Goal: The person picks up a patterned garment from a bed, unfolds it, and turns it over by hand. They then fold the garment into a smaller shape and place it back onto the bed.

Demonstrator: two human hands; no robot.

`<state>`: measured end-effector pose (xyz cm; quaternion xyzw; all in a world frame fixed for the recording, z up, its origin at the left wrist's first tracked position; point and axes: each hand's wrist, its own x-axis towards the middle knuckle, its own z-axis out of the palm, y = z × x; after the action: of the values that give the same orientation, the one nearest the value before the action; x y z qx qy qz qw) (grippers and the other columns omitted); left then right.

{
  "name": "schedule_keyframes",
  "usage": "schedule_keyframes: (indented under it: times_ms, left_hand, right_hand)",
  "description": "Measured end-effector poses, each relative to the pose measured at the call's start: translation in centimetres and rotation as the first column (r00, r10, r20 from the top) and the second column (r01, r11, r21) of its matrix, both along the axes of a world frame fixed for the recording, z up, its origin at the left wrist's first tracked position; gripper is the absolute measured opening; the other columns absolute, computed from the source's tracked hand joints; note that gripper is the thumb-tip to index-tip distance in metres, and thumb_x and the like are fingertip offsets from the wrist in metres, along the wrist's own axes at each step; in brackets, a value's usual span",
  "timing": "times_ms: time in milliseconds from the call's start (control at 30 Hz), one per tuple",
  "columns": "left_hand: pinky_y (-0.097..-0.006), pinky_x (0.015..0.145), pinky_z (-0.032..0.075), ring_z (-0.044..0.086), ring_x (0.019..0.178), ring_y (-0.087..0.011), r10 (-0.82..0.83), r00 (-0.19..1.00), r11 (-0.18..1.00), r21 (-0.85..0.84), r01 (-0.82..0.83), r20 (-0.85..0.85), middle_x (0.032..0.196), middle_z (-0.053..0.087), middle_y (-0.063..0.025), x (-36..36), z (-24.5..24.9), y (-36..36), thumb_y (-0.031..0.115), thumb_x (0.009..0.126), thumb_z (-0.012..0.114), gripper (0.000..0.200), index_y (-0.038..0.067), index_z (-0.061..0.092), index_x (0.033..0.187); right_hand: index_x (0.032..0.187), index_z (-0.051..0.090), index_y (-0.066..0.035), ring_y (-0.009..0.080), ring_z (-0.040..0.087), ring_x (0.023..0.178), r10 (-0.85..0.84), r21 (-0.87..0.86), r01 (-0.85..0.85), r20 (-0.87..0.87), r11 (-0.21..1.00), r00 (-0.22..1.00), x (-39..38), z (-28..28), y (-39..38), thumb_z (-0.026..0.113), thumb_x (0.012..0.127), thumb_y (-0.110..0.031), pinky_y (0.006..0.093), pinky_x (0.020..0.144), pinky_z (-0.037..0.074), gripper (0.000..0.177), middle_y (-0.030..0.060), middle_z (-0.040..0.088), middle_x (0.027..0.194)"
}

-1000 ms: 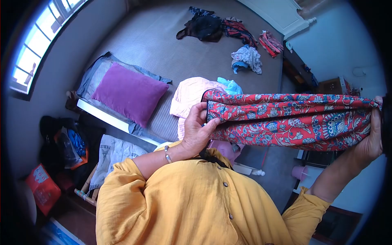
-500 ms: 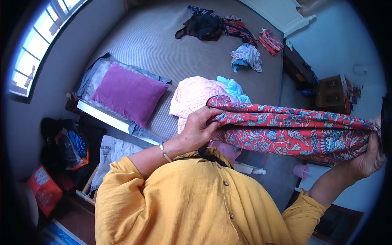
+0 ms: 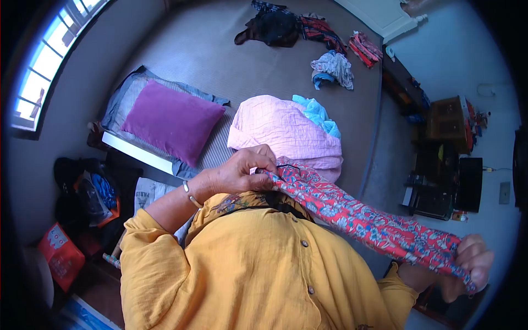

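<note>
A red cloth (image 3: 357,223) with a blue and white floral print is stretched in a narrow band in front of my yellow shirt. My left hand (image 3: 247,169), with a bangle at the wrist, pinches its left end near my chest. Around the other end, lower and to the right, the fingers of my right hand (image 3: 472,261) are closed. The band slopes down from left to right. Just beyond my left hand, a pink crinkled cloth (image 3: 275,124) lies bundled on the bed, with a light-blue cloth (image 3: 318,114) against it.
The bed (image 3: 192,49) holds a purple pillow (image 3: 173,121), dark clothes (image 3: 272,28), a grey-white garment (image 3: 333,69) and a red-pink folded cloth (image 3: 364,48). A red bag (image 3: 59,256) is at lower left. A wooden cabinet (image 3: 444,118) stands at right.
My right hand has moved down and slightly left, so the red floral cloth now slants and looks narrower. My left hand has shifted a little left. More of the pink cloth shows.
</note>
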<state>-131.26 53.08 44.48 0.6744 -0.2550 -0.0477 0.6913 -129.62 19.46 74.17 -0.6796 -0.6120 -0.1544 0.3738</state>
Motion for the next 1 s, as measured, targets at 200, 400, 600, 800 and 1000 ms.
schedule_keyframes:
  times_ms: [200,400,600,800,1000]
  left_hand:
    - [-0.0282,0.09,0.041,0.053,0.101,-0.0132,-0.276,0.853,0.953,-0.24,0.184,-0.443,0.109,0.058,-0.0049,0.6,-1.8,-1.2,0.011,0.086,0.061,0.022,0.002,0.061,0.105]
    - [-0.0245,0.083,0.044,0.056,0.09,-0.0083,-0.301,0.742,0.908,-0.417,0.031,-0.599,0.097,0.06,-0.0008,0.8,0.3,-3.3,0.023,0.091,0.058,0.044,0.003,0.047,0.128]
    - [-0.0211,0.075,0.048,0.058,0.081,-0.0057,-0.385,0.717,0.866,-0.496,0.063,-0.581,0.099,0.063,-0.0027,0.5,0.0,-3.6,0.011,0.087,0.062,0.041,0.005,0.052,0.126]
    - [-0.0204,0.08,0.047,0.058,0.09,-0.0062,-0.329,0.739,0.902,-0.427,0.062,-0.588,0.107,0.063,-0.0035,-0.6,-1.8,-2.5,0.001,0.084,0.063,0.032,0.002,0.06,0.116]
    - [-0.021,0.08,0.046,0.056,0.089,-0.0065,-0.24,0.812,0.939,-0.338,0.056,-0.531,0.1,0.063,-0.001,-1.8,-1.2,-2.3,-0.002,0.081,0.064,0.031,0.001,0.061,0.112]
  right_hand:
    - [0.101,0.061,-0.022,0.0081,0.037,0.057,-0.181,0.069,0.186,-0.077,0.98,0.98,-3.9,-0.4,0.2,0.059,0.081,-0.019,0.0269,0.055,0.027,0.021,-0.0066,0.044,0.076]
    - [0.109,0.06,-0.024,0.0067,0.039,0.059,-0.167,0.04,0.169,-0.031,0.985,0.985,-4.3,-0.2,-0.6,0.062,0.079,-0.018,0.0265,0.058,0.027,0.03,-0.0086,0.043,0.077]
    - [0.106,0.06,-0.026,0.0072,0.039,0.059,-0.18,0.02,0.18,-0.011,0.983,0.984,-4.4,-0.3,-1.6,0.062,0.08,-0.023,0.0271,0.06,0.028,0.026,-0.0093,0.042,0.076]
    - [0.089,0.057,-0.024,0.0092,0.035,0.059,-0.285,0.105,0.305,-0.169,0.947,0.944,-4.9,-0.9,-2.6,0.057,0.082,-0.029,0.0275,0.059,0.027,0.009,-0.0076,0.037,0.065]
    - [0.073,0.043,-0.016,0.0107,0.029,0.059,-0.399,0.006,0.411,-0.226,0.912,0.888,-5.3,-0.2,-2.5,0.052,0.083,-0.027,0.028,0.06,0.026,0.018,-0.0027,0.033,0.057]
